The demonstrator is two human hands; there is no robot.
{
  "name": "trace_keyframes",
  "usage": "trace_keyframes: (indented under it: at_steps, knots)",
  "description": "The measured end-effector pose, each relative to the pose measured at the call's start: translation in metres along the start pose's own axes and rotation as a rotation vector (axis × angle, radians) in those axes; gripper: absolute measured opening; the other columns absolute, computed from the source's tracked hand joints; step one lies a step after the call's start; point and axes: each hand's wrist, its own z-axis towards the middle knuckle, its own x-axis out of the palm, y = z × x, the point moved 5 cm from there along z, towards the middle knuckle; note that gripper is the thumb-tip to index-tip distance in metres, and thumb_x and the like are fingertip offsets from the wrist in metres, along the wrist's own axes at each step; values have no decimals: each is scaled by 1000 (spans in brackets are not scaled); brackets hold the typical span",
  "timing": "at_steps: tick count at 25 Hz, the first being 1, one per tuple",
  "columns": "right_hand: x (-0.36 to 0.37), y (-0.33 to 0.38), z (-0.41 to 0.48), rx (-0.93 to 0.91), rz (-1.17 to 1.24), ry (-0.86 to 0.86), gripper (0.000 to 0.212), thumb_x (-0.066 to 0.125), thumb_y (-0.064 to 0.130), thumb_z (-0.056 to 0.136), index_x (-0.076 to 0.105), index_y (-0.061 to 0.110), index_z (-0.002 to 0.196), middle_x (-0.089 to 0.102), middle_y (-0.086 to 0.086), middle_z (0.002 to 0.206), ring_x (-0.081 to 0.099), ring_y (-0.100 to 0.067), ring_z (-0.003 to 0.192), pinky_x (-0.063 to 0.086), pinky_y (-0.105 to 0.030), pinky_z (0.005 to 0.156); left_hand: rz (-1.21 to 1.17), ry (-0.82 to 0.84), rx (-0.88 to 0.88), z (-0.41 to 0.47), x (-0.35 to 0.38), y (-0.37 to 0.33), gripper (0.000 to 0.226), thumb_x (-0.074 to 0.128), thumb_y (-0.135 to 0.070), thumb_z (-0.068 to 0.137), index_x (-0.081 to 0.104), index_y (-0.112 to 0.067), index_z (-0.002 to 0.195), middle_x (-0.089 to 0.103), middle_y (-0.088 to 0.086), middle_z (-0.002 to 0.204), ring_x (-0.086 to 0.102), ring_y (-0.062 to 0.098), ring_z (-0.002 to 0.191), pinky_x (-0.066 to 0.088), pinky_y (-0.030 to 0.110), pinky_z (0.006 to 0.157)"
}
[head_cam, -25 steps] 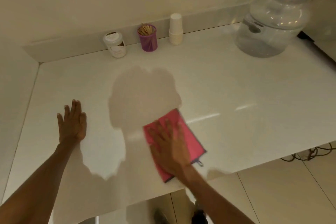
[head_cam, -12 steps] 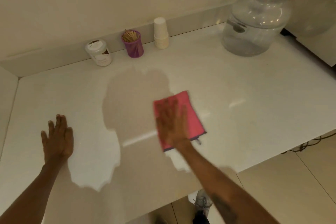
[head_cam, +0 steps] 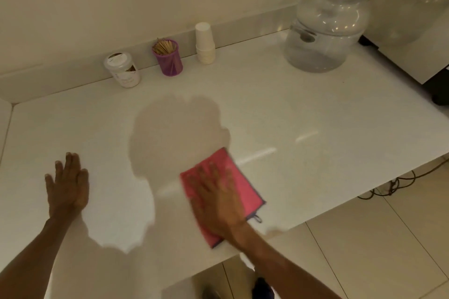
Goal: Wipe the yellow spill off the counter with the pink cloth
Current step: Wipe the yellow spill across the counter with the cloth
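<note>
Pressing flat, fingers spread, the right hand (head_cam: 216,199) has drawn the pink cloth (head_cam: 240,184) nearer the counter (head_cam: 315,109) edge; left hand (head_cam: 68,184) stays splayed, empty; spill apparently indiscernible.

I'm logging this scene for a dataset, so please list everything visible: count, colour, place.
counter: one, white, fills most of the view
pink cloth: one, pink with a dark edge and loop, flat on the counter near its front edge
lidded tub: one, white, at the back wall, leftmost
purple cup: one, purple, holding wooden sticks, right of the tub
paper cups: one stack, white, right of the purple cup
water dispenser: one, clear with a blue collar, back right
cables: dark, on the tiled floor at right
yellow spill: none that I can make out
left hand: flat on the counter, empty
right hand: pressed flat on the cloth, blurred
</note>
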Motion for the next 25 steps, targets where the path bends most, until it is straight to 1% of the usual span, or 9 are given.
trace_keyframes:
  at_steps: [2,4,9,12,15,17,20,22,25]
  knots:
    - [-19,-70,4,162,-81,43,55,19,45,106,17,36,161,17,-1,170,6,-30,158,-10,-54,125,10,-5,1,-1,-1,0,53,32,-18,106,21,-7,156,19,11,166,11,37,153,6,57,121]
    - [-39,-132,16,246,-149,50,62,8,53,103,4,35,162,0,0,170,-3,-33,157,-6,-59,125,14,-7,-6,-2,-2,-1,53,32,-18,106,21,-8,157,18,10,166,11,36,153,5,56,121]
    - [-67,-220,94,339,-205,73,69,7,55,99,9,30,163,9,-2,171,7,-34,157,7,-61,124,-1,-14,-22,-1,-1,-3,54,31,-19,106,18,-10,158,15,7,167,9,32,154,2,52,122]
    - [-60,-210,162,325,-215,64,64,16,51,104,7,28,163,7,-3,171,6,-36,157,4,-61,124,-1,-28,-15,-1,-2,-2,54,32,-19,106,19,-11,158,16,7,166,10,33,154,1,50,122]
    - [-31,-143,205,209,-156,26,60,25,44,103,27,25,160,25,-6,168,15,-38,155,6,-65,123,16,-38,-28,1,0,0,54,34,-18,106,18,-12,158,15,6,166,10,31,154,0,45,121]
    - [-8,-72,195,55,-112,24,60,30,41,97,41,25,154,40,-8,161,25,-39,152,11,-67,121,4,-34,-39,0,-1,0,55,32,-20,106,16,-14,158,13,3,167,8,27,154,-3,41,121]
    - [23,22,111,-250,-87,183,59,37,42,99,35,27,156,34,-7,164,19,-36,154,7,-64,123,-1,-21,-28,-1,-3,-5,55,30,-23,107,13,-16,159,10,1,166,5,24,155,-6,40,122]
    - [17,20,57,-343,-74,206,58,38,46,101,31,33,157,29,-1,166,12,-32,157,4,-61,123,-3,-17,-33,-2,-3,-3,55,29,-23,107,11,-17,159,9,0,166,3,23,155,-5,40,123]
    - [-15,-74,49,-232,-99,45,56,44,45,100,37,35,155,37,1,162,17,-30,156,14,-63,122,-15,-16,-36,-2,-2,-1,55,29,-24,107,11,-19,159,9,-1,167,4,22,155,-2,44,124]
